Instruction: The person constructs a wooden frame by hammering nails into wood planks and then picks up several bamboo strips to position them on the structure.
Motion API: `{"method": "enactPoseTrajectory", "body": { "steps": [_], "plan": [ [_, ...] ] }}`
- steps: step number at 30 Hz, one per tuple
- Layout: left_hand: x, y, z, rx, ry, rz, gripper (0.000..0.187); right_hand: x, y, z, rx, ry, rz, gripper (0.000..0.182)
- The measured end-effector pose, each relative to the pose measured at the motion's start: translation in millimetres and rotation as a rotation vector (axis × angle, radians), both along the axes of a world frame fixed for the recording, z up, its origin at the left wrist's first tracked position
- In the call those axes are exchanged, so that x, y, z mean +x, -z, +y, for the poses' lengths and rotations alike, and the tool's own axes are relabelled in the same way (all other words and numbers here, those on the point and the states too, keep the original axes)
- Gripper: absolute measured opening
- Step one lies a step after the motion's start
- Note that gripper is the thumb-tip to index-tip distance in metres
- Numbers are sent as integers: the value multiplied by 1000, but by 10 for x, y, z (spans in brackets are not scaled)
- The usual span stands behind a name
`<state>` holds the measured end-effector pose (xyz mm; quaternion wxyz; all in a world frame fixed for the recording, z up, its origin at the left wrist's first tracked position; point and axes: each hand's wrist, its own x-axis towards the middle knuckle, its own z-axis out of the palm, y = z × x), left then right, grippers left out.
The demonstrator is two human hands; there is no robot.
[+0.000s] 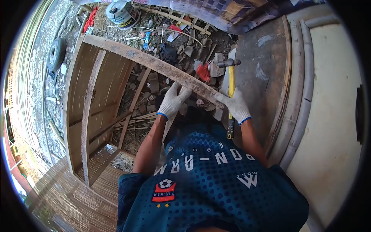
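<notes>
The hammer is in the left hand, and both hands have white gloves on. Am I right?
Almost! The head view shows the hammer in the right hand, not the left hand. Both hands do have white gloves on.

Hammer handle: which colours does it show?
The hammer handle is yellow and black, clearest in the head view.

Left forearm (152,139) bare, in from 7 o'clock, angled toward 1; left hand (174,101) gloved white, digits parted in a V. Right forearm (252,141) bare, in from 4 o'clock, angled toward 11; right hand (238,106) gloved likewise — curled in a grip, one digit pointing between 10 and 11. Hands near each other, apart; torso (216,189) at 6 o'clock.
</notes>
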<state>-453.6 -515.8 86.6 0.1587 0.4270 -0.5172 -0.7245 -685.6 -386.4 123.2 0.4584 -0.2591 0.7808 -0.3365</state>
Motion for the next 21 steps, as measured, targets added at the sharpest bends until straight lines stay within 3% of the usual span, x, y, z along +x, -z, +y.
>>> {"method": "enactPoseTrajectory", "body": {
  "steps": [4,10,11,14,17,21],
  "plan": [
    [8,98,57,-80,11,-83,47,47,66,102,-33,105,-264,50],
    [-73,-106,75,-42,16,-2,55,60,114,97,-13,123,-134,42],
    [-106,-10,102,-153,-1,34,57,47,190,102,-45,129,-130,39],
    [-86,-65,93,-166,63,-176,59,75,201,112,-25,131,-18,37],
    [-64,101,82,-133,62,-86,60,15,4,242,52,-129,683,35],
    [-7,286,7,-250,106,-127,61,40,-606,519,-168,-341,624,40]
  ]
}}
